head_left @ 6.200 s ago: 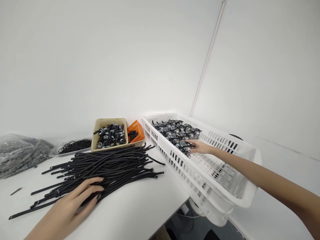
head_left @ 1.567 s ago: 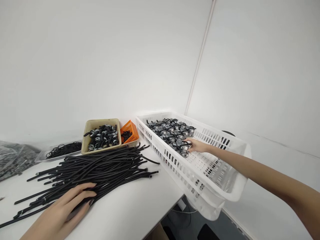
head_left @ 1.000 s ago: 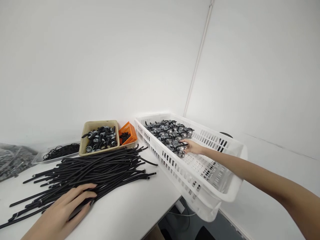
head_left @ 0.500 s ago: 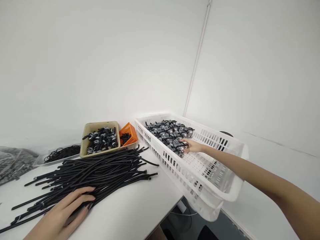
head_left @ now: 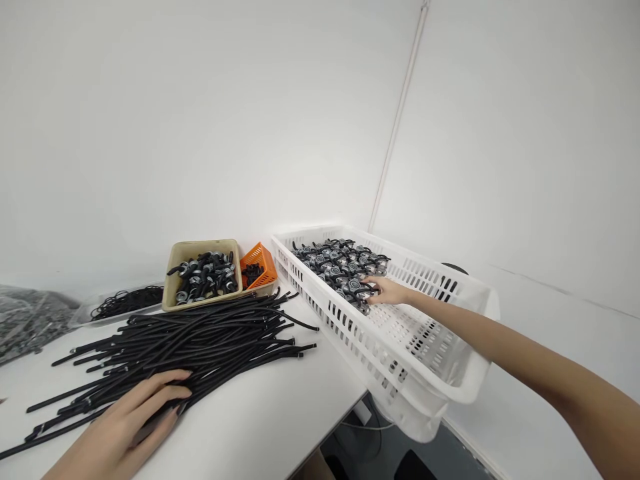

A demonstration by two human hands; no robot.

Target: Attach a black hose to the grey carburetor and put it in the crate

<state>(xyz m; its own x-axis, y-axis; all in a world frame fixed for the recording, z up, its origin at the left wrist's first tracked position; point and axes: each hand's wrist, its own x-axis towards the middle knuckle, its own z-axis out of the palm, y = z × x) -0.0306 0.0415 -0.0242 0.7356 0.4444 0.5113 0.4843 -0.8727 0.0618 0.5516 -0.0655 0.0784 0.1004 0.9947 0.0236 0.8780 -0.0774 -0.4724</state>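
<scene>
Still right hand (head_left: 393,292) among parts (head_left: 340,264)

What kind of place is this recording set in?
Probably a small assembly or sorting bench: a heap of black rubber cords on a white table, and a white slotted plastic crate of grey metal fittings.
</scene>
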